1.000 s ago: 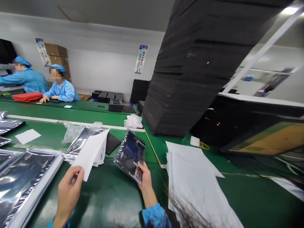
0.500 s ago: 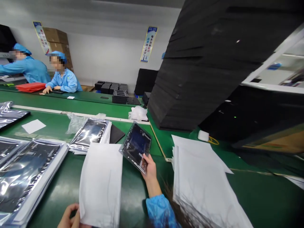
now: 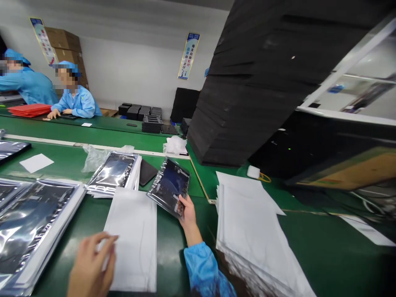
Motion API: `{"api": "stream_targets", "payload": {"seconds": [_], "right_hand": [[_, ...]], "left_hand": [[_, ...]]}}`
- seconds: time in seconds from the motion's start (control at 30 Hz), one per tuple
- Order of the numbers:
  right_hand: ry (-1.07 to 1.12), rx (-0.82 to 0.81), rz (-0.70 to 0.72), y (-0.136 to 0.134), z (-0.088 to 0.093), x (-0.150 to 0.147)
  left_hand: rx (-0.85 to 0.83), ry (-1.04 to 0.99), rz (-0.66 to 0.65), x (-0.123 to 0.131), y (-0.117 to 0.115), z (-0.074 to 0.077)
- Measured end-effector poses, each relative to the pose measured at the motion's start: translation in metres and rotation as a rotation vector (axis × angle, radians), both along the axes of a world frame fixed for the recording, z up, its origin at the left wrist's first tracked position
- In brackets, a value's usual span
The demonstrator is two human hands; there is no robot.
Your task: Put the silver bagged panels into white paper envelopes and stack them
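My right hand (image 3: 188, 214) grips the lower corner of a foil antistatic bag (image 3: 168, 187) with a dark tablet-like device inside. A white paper sheet (image 3: 134, 243) lies flat on the green bench. My left hand (image 3: 91, 264) is at the sheet's left edge, fingers apart and reaching over it, holding nothing. Beyond the sheet sit a small stack of foil bags (image 3: 113, 171) and a dark flat slab (image 3: 147, 172). A thick pile of white sheets (image 3: 247, 218) lies to my right.
Several stacked foil bags (image 3: 34, 218) fill the bench's left side. A crumpled clear bag (image 3: 93, 159) lies behind them. A tall black foam stack (image 3: 244, 86) rises at the right. Across the far bench, several co-workers in blue (image 3: 76, 103) sit beside red folders (image 3: 29, 110).
The white sheet has come down from the air and lies flat on the bench. My left hand has moved onto its left edge, and the foil bag now tilts lower.
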State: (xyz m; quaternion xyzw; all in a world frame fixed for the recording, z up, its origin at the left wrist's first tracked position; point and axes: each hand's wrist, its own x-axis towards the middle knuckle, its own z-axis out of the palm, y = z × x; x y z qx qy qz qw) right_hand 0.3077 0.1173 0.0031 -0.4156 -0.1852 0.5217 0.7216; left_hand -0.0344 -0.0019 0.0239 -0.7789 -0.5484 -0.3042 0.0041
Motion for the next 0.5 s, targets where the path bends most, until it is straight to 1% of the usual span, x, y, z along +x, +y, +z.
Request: {"api": "stream_targets", "payload": {"seconds": [0.07, 0.1, 0.13, 0.2, 0.23, 0.3, 0.37, 0.43, 0.5], "right_hand": [[-0.027, 0.001, -0.012, -0.001, -0.001, -0.001], [-0.041, -0.001, -0.02, -0.001, -0.001, -0.001], [-0.054, -0.004, -0.029, -0.002, -0.002, -0.001], [-0.074, -0.012, -0.054, -0.003, -0.003, 0.003], [-0.08, -0.016, -0.07, -0.002, -0.004, 0.005], [-0.083, -0.022, -0.103, -0.001, -0.005, 0.011], [-0.072, -0.029, -0.127, 0.0, -0.006, 0.017], [-0.055, -0.034, -0.139, 0.0, -0.005, 0.02], [-0.043, -0.032, -0.143, -0.001, -0.003, 0.021]], "left_hand": [[-0.071, 0.021, -0.154, 0.042, 0.023, 0.007], [-0.105, 0.032, -0.2, 0.059, 0.034, 0.007], [-0.135, 0.025, -0.227, 0.072, 0.044, 0.006], [-0.143, 0.003, -0.245, 0.083, 0.058, 0.0], [-0.135, -0.009, -0.242, 0.082, 0.062, -0.003], [-0.102, -0.023, -0.22, 0.071, 0.066, -0.005], [-0.056, -0.04, -0.183, 0.056, 0.068, 0.001], [0.053, -0.083, -0.152, 0.045, 0.072, 0.017], [0.229, -0.139, -0.143, 0.041, 0.079, 0.04]]}}
